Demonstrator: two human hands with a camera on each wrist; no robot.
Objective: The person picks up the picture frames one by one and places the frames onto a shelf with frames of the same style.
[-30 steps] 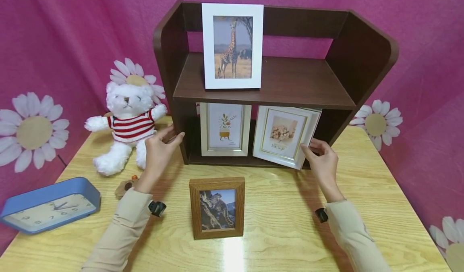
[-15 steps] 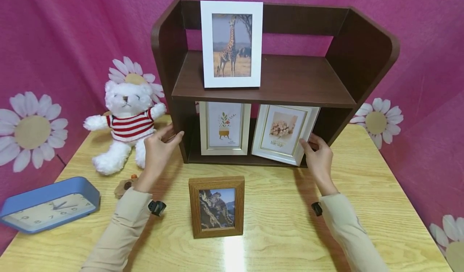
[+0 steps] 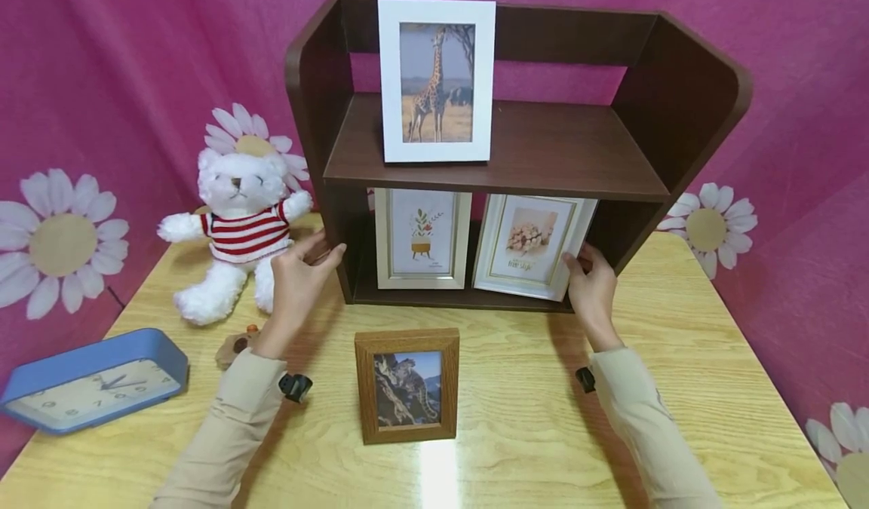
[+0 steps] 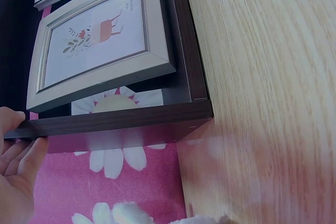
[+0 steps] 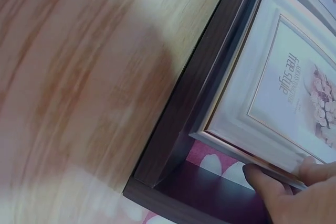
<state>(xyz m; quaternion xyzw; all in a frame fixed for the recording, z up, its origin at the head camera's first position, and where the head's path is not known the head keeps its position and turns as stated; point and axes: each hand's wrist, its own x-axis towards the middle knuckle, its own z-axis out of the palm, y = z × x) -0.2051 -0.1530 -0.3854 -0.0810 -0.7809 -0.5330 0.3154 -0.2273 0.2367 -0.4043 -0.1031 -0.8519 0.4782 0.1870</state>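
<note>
In the head view, my right hand [image 3: 593,286] pinches the right edge of a white picture frame [image 3: 534,246] with a flower photo, slightly tilted on the lower shelf. The right wrist view shows thumb and fingers on that frame's side [image 5: 252,114]. My left hand [image 3: 299,279] grips the left side panel of the dark brown bookshelf [image 3: 495,186]; in the left wrist view, thumb and fingers lie on either side of the panel's edge [image 4: 121,121]. Beside the flower frame stands a cream picture frame [image 3: 384,245] with a potted-plant print.
A white giraffe picture frame [image 3: 437,152] stands on the upper shelf. In front, a wooden picture frame [image 3: 365,388] stands on the table [image 3: 529,418]. At left are a white teddy bear [image 3: 237,226], a blue alarm clock [image 3: 95,377] and a small brown object [image 3: 233,347].
My right hand has moved left and slightly inward with the flower frame, which now sits straighter and deeper in the lower shelf. The left hand has stayed on the side panel.
</note>
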